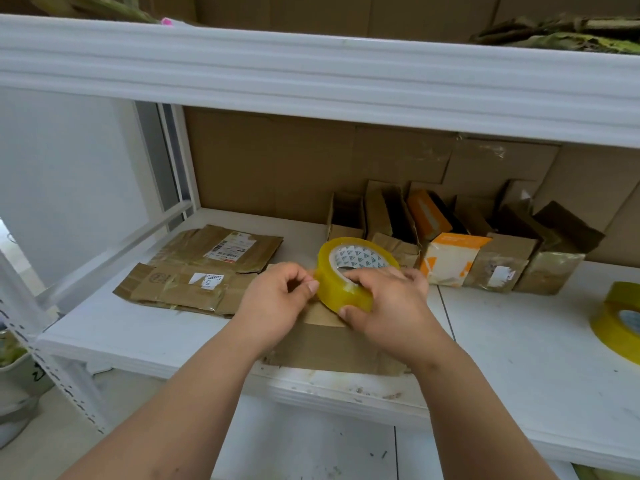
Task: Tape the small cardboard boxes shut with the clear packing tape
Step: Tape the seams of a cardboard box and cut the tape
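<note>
A roll of yellowish clear packing tape (346, 271) is held above a flat cardboard box (322, 344) at the front edge of the white shelf (145, 327). My right hand (391, 306) grips the roll, fingers through its core and thumb on the outer face. My left hand (277, 299) is at the roll's left side, its fingertips pinching at the tape's surface there. The box under my hands is mostly hidden by them.
Flattened cardboard boxes (204, 268) lie to the left. A row of small open boxes (450, 244), one orange and white, stands at the back right. A second tape roll (620, 320) lies at the far right. An upper shelf beam (311, 74) runs overhead.
</note>
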Demonstrator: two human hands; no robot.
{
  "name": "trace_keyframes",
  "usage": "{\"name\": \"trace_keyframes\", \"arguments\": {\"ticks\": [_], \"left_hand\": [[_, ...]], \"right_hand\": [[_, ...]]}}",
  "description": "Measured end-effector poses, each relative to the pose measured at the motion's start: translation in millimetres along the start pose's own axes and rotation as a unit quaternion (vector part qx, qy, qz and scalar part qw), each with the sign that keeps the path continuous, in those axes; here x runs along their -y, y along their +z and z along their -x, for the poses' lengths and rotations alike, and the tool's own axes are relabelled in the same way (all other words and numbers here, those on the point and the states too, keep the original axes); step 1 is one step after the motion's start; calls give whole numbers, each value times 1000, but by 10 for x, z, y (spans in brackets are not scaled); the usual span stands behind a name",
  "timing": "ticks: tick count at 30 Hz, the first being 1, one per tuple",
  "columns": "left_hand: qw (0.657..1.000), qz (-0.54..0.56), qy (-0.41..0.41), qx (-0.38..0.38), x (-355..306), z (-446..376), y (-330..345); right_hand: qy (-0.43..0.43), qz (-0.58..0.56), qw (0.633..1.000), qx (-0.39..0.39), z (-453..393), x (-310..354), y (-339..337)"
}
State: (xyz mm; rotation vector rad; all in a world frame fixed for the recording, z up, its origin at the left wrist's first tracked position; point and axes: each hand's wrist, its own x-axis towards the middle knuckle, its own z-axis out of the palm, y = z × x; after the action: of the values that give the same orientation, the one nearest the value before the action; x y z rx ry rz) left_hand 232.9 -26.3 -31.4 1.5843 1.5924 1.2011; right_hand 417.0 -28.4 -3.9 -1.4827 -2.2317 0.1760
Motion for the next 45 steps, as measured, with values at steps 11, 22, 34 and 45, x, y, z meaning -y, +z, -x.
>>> {"name": "trace_keyframes", "arguments": {"ticks": [11, 22, 34, 45], "left_hand": [[987, 92, -120, -49, 82, -169, -174], [963, 207, -141, -97, 91, -268, -99], [941, 262, -197, -79, 41, -339, -144], [938, 281, -188, -74, 45, -298, -172]], "right_hand": [[-36, 14, 997, 69, -326, -34, -68], [-50, 34, 992, 108, -440, -176, -169], [-26, -122, 981, 148, -481, -34, -515], [17, -335, 926, 172, -270, -387, -477]]}}
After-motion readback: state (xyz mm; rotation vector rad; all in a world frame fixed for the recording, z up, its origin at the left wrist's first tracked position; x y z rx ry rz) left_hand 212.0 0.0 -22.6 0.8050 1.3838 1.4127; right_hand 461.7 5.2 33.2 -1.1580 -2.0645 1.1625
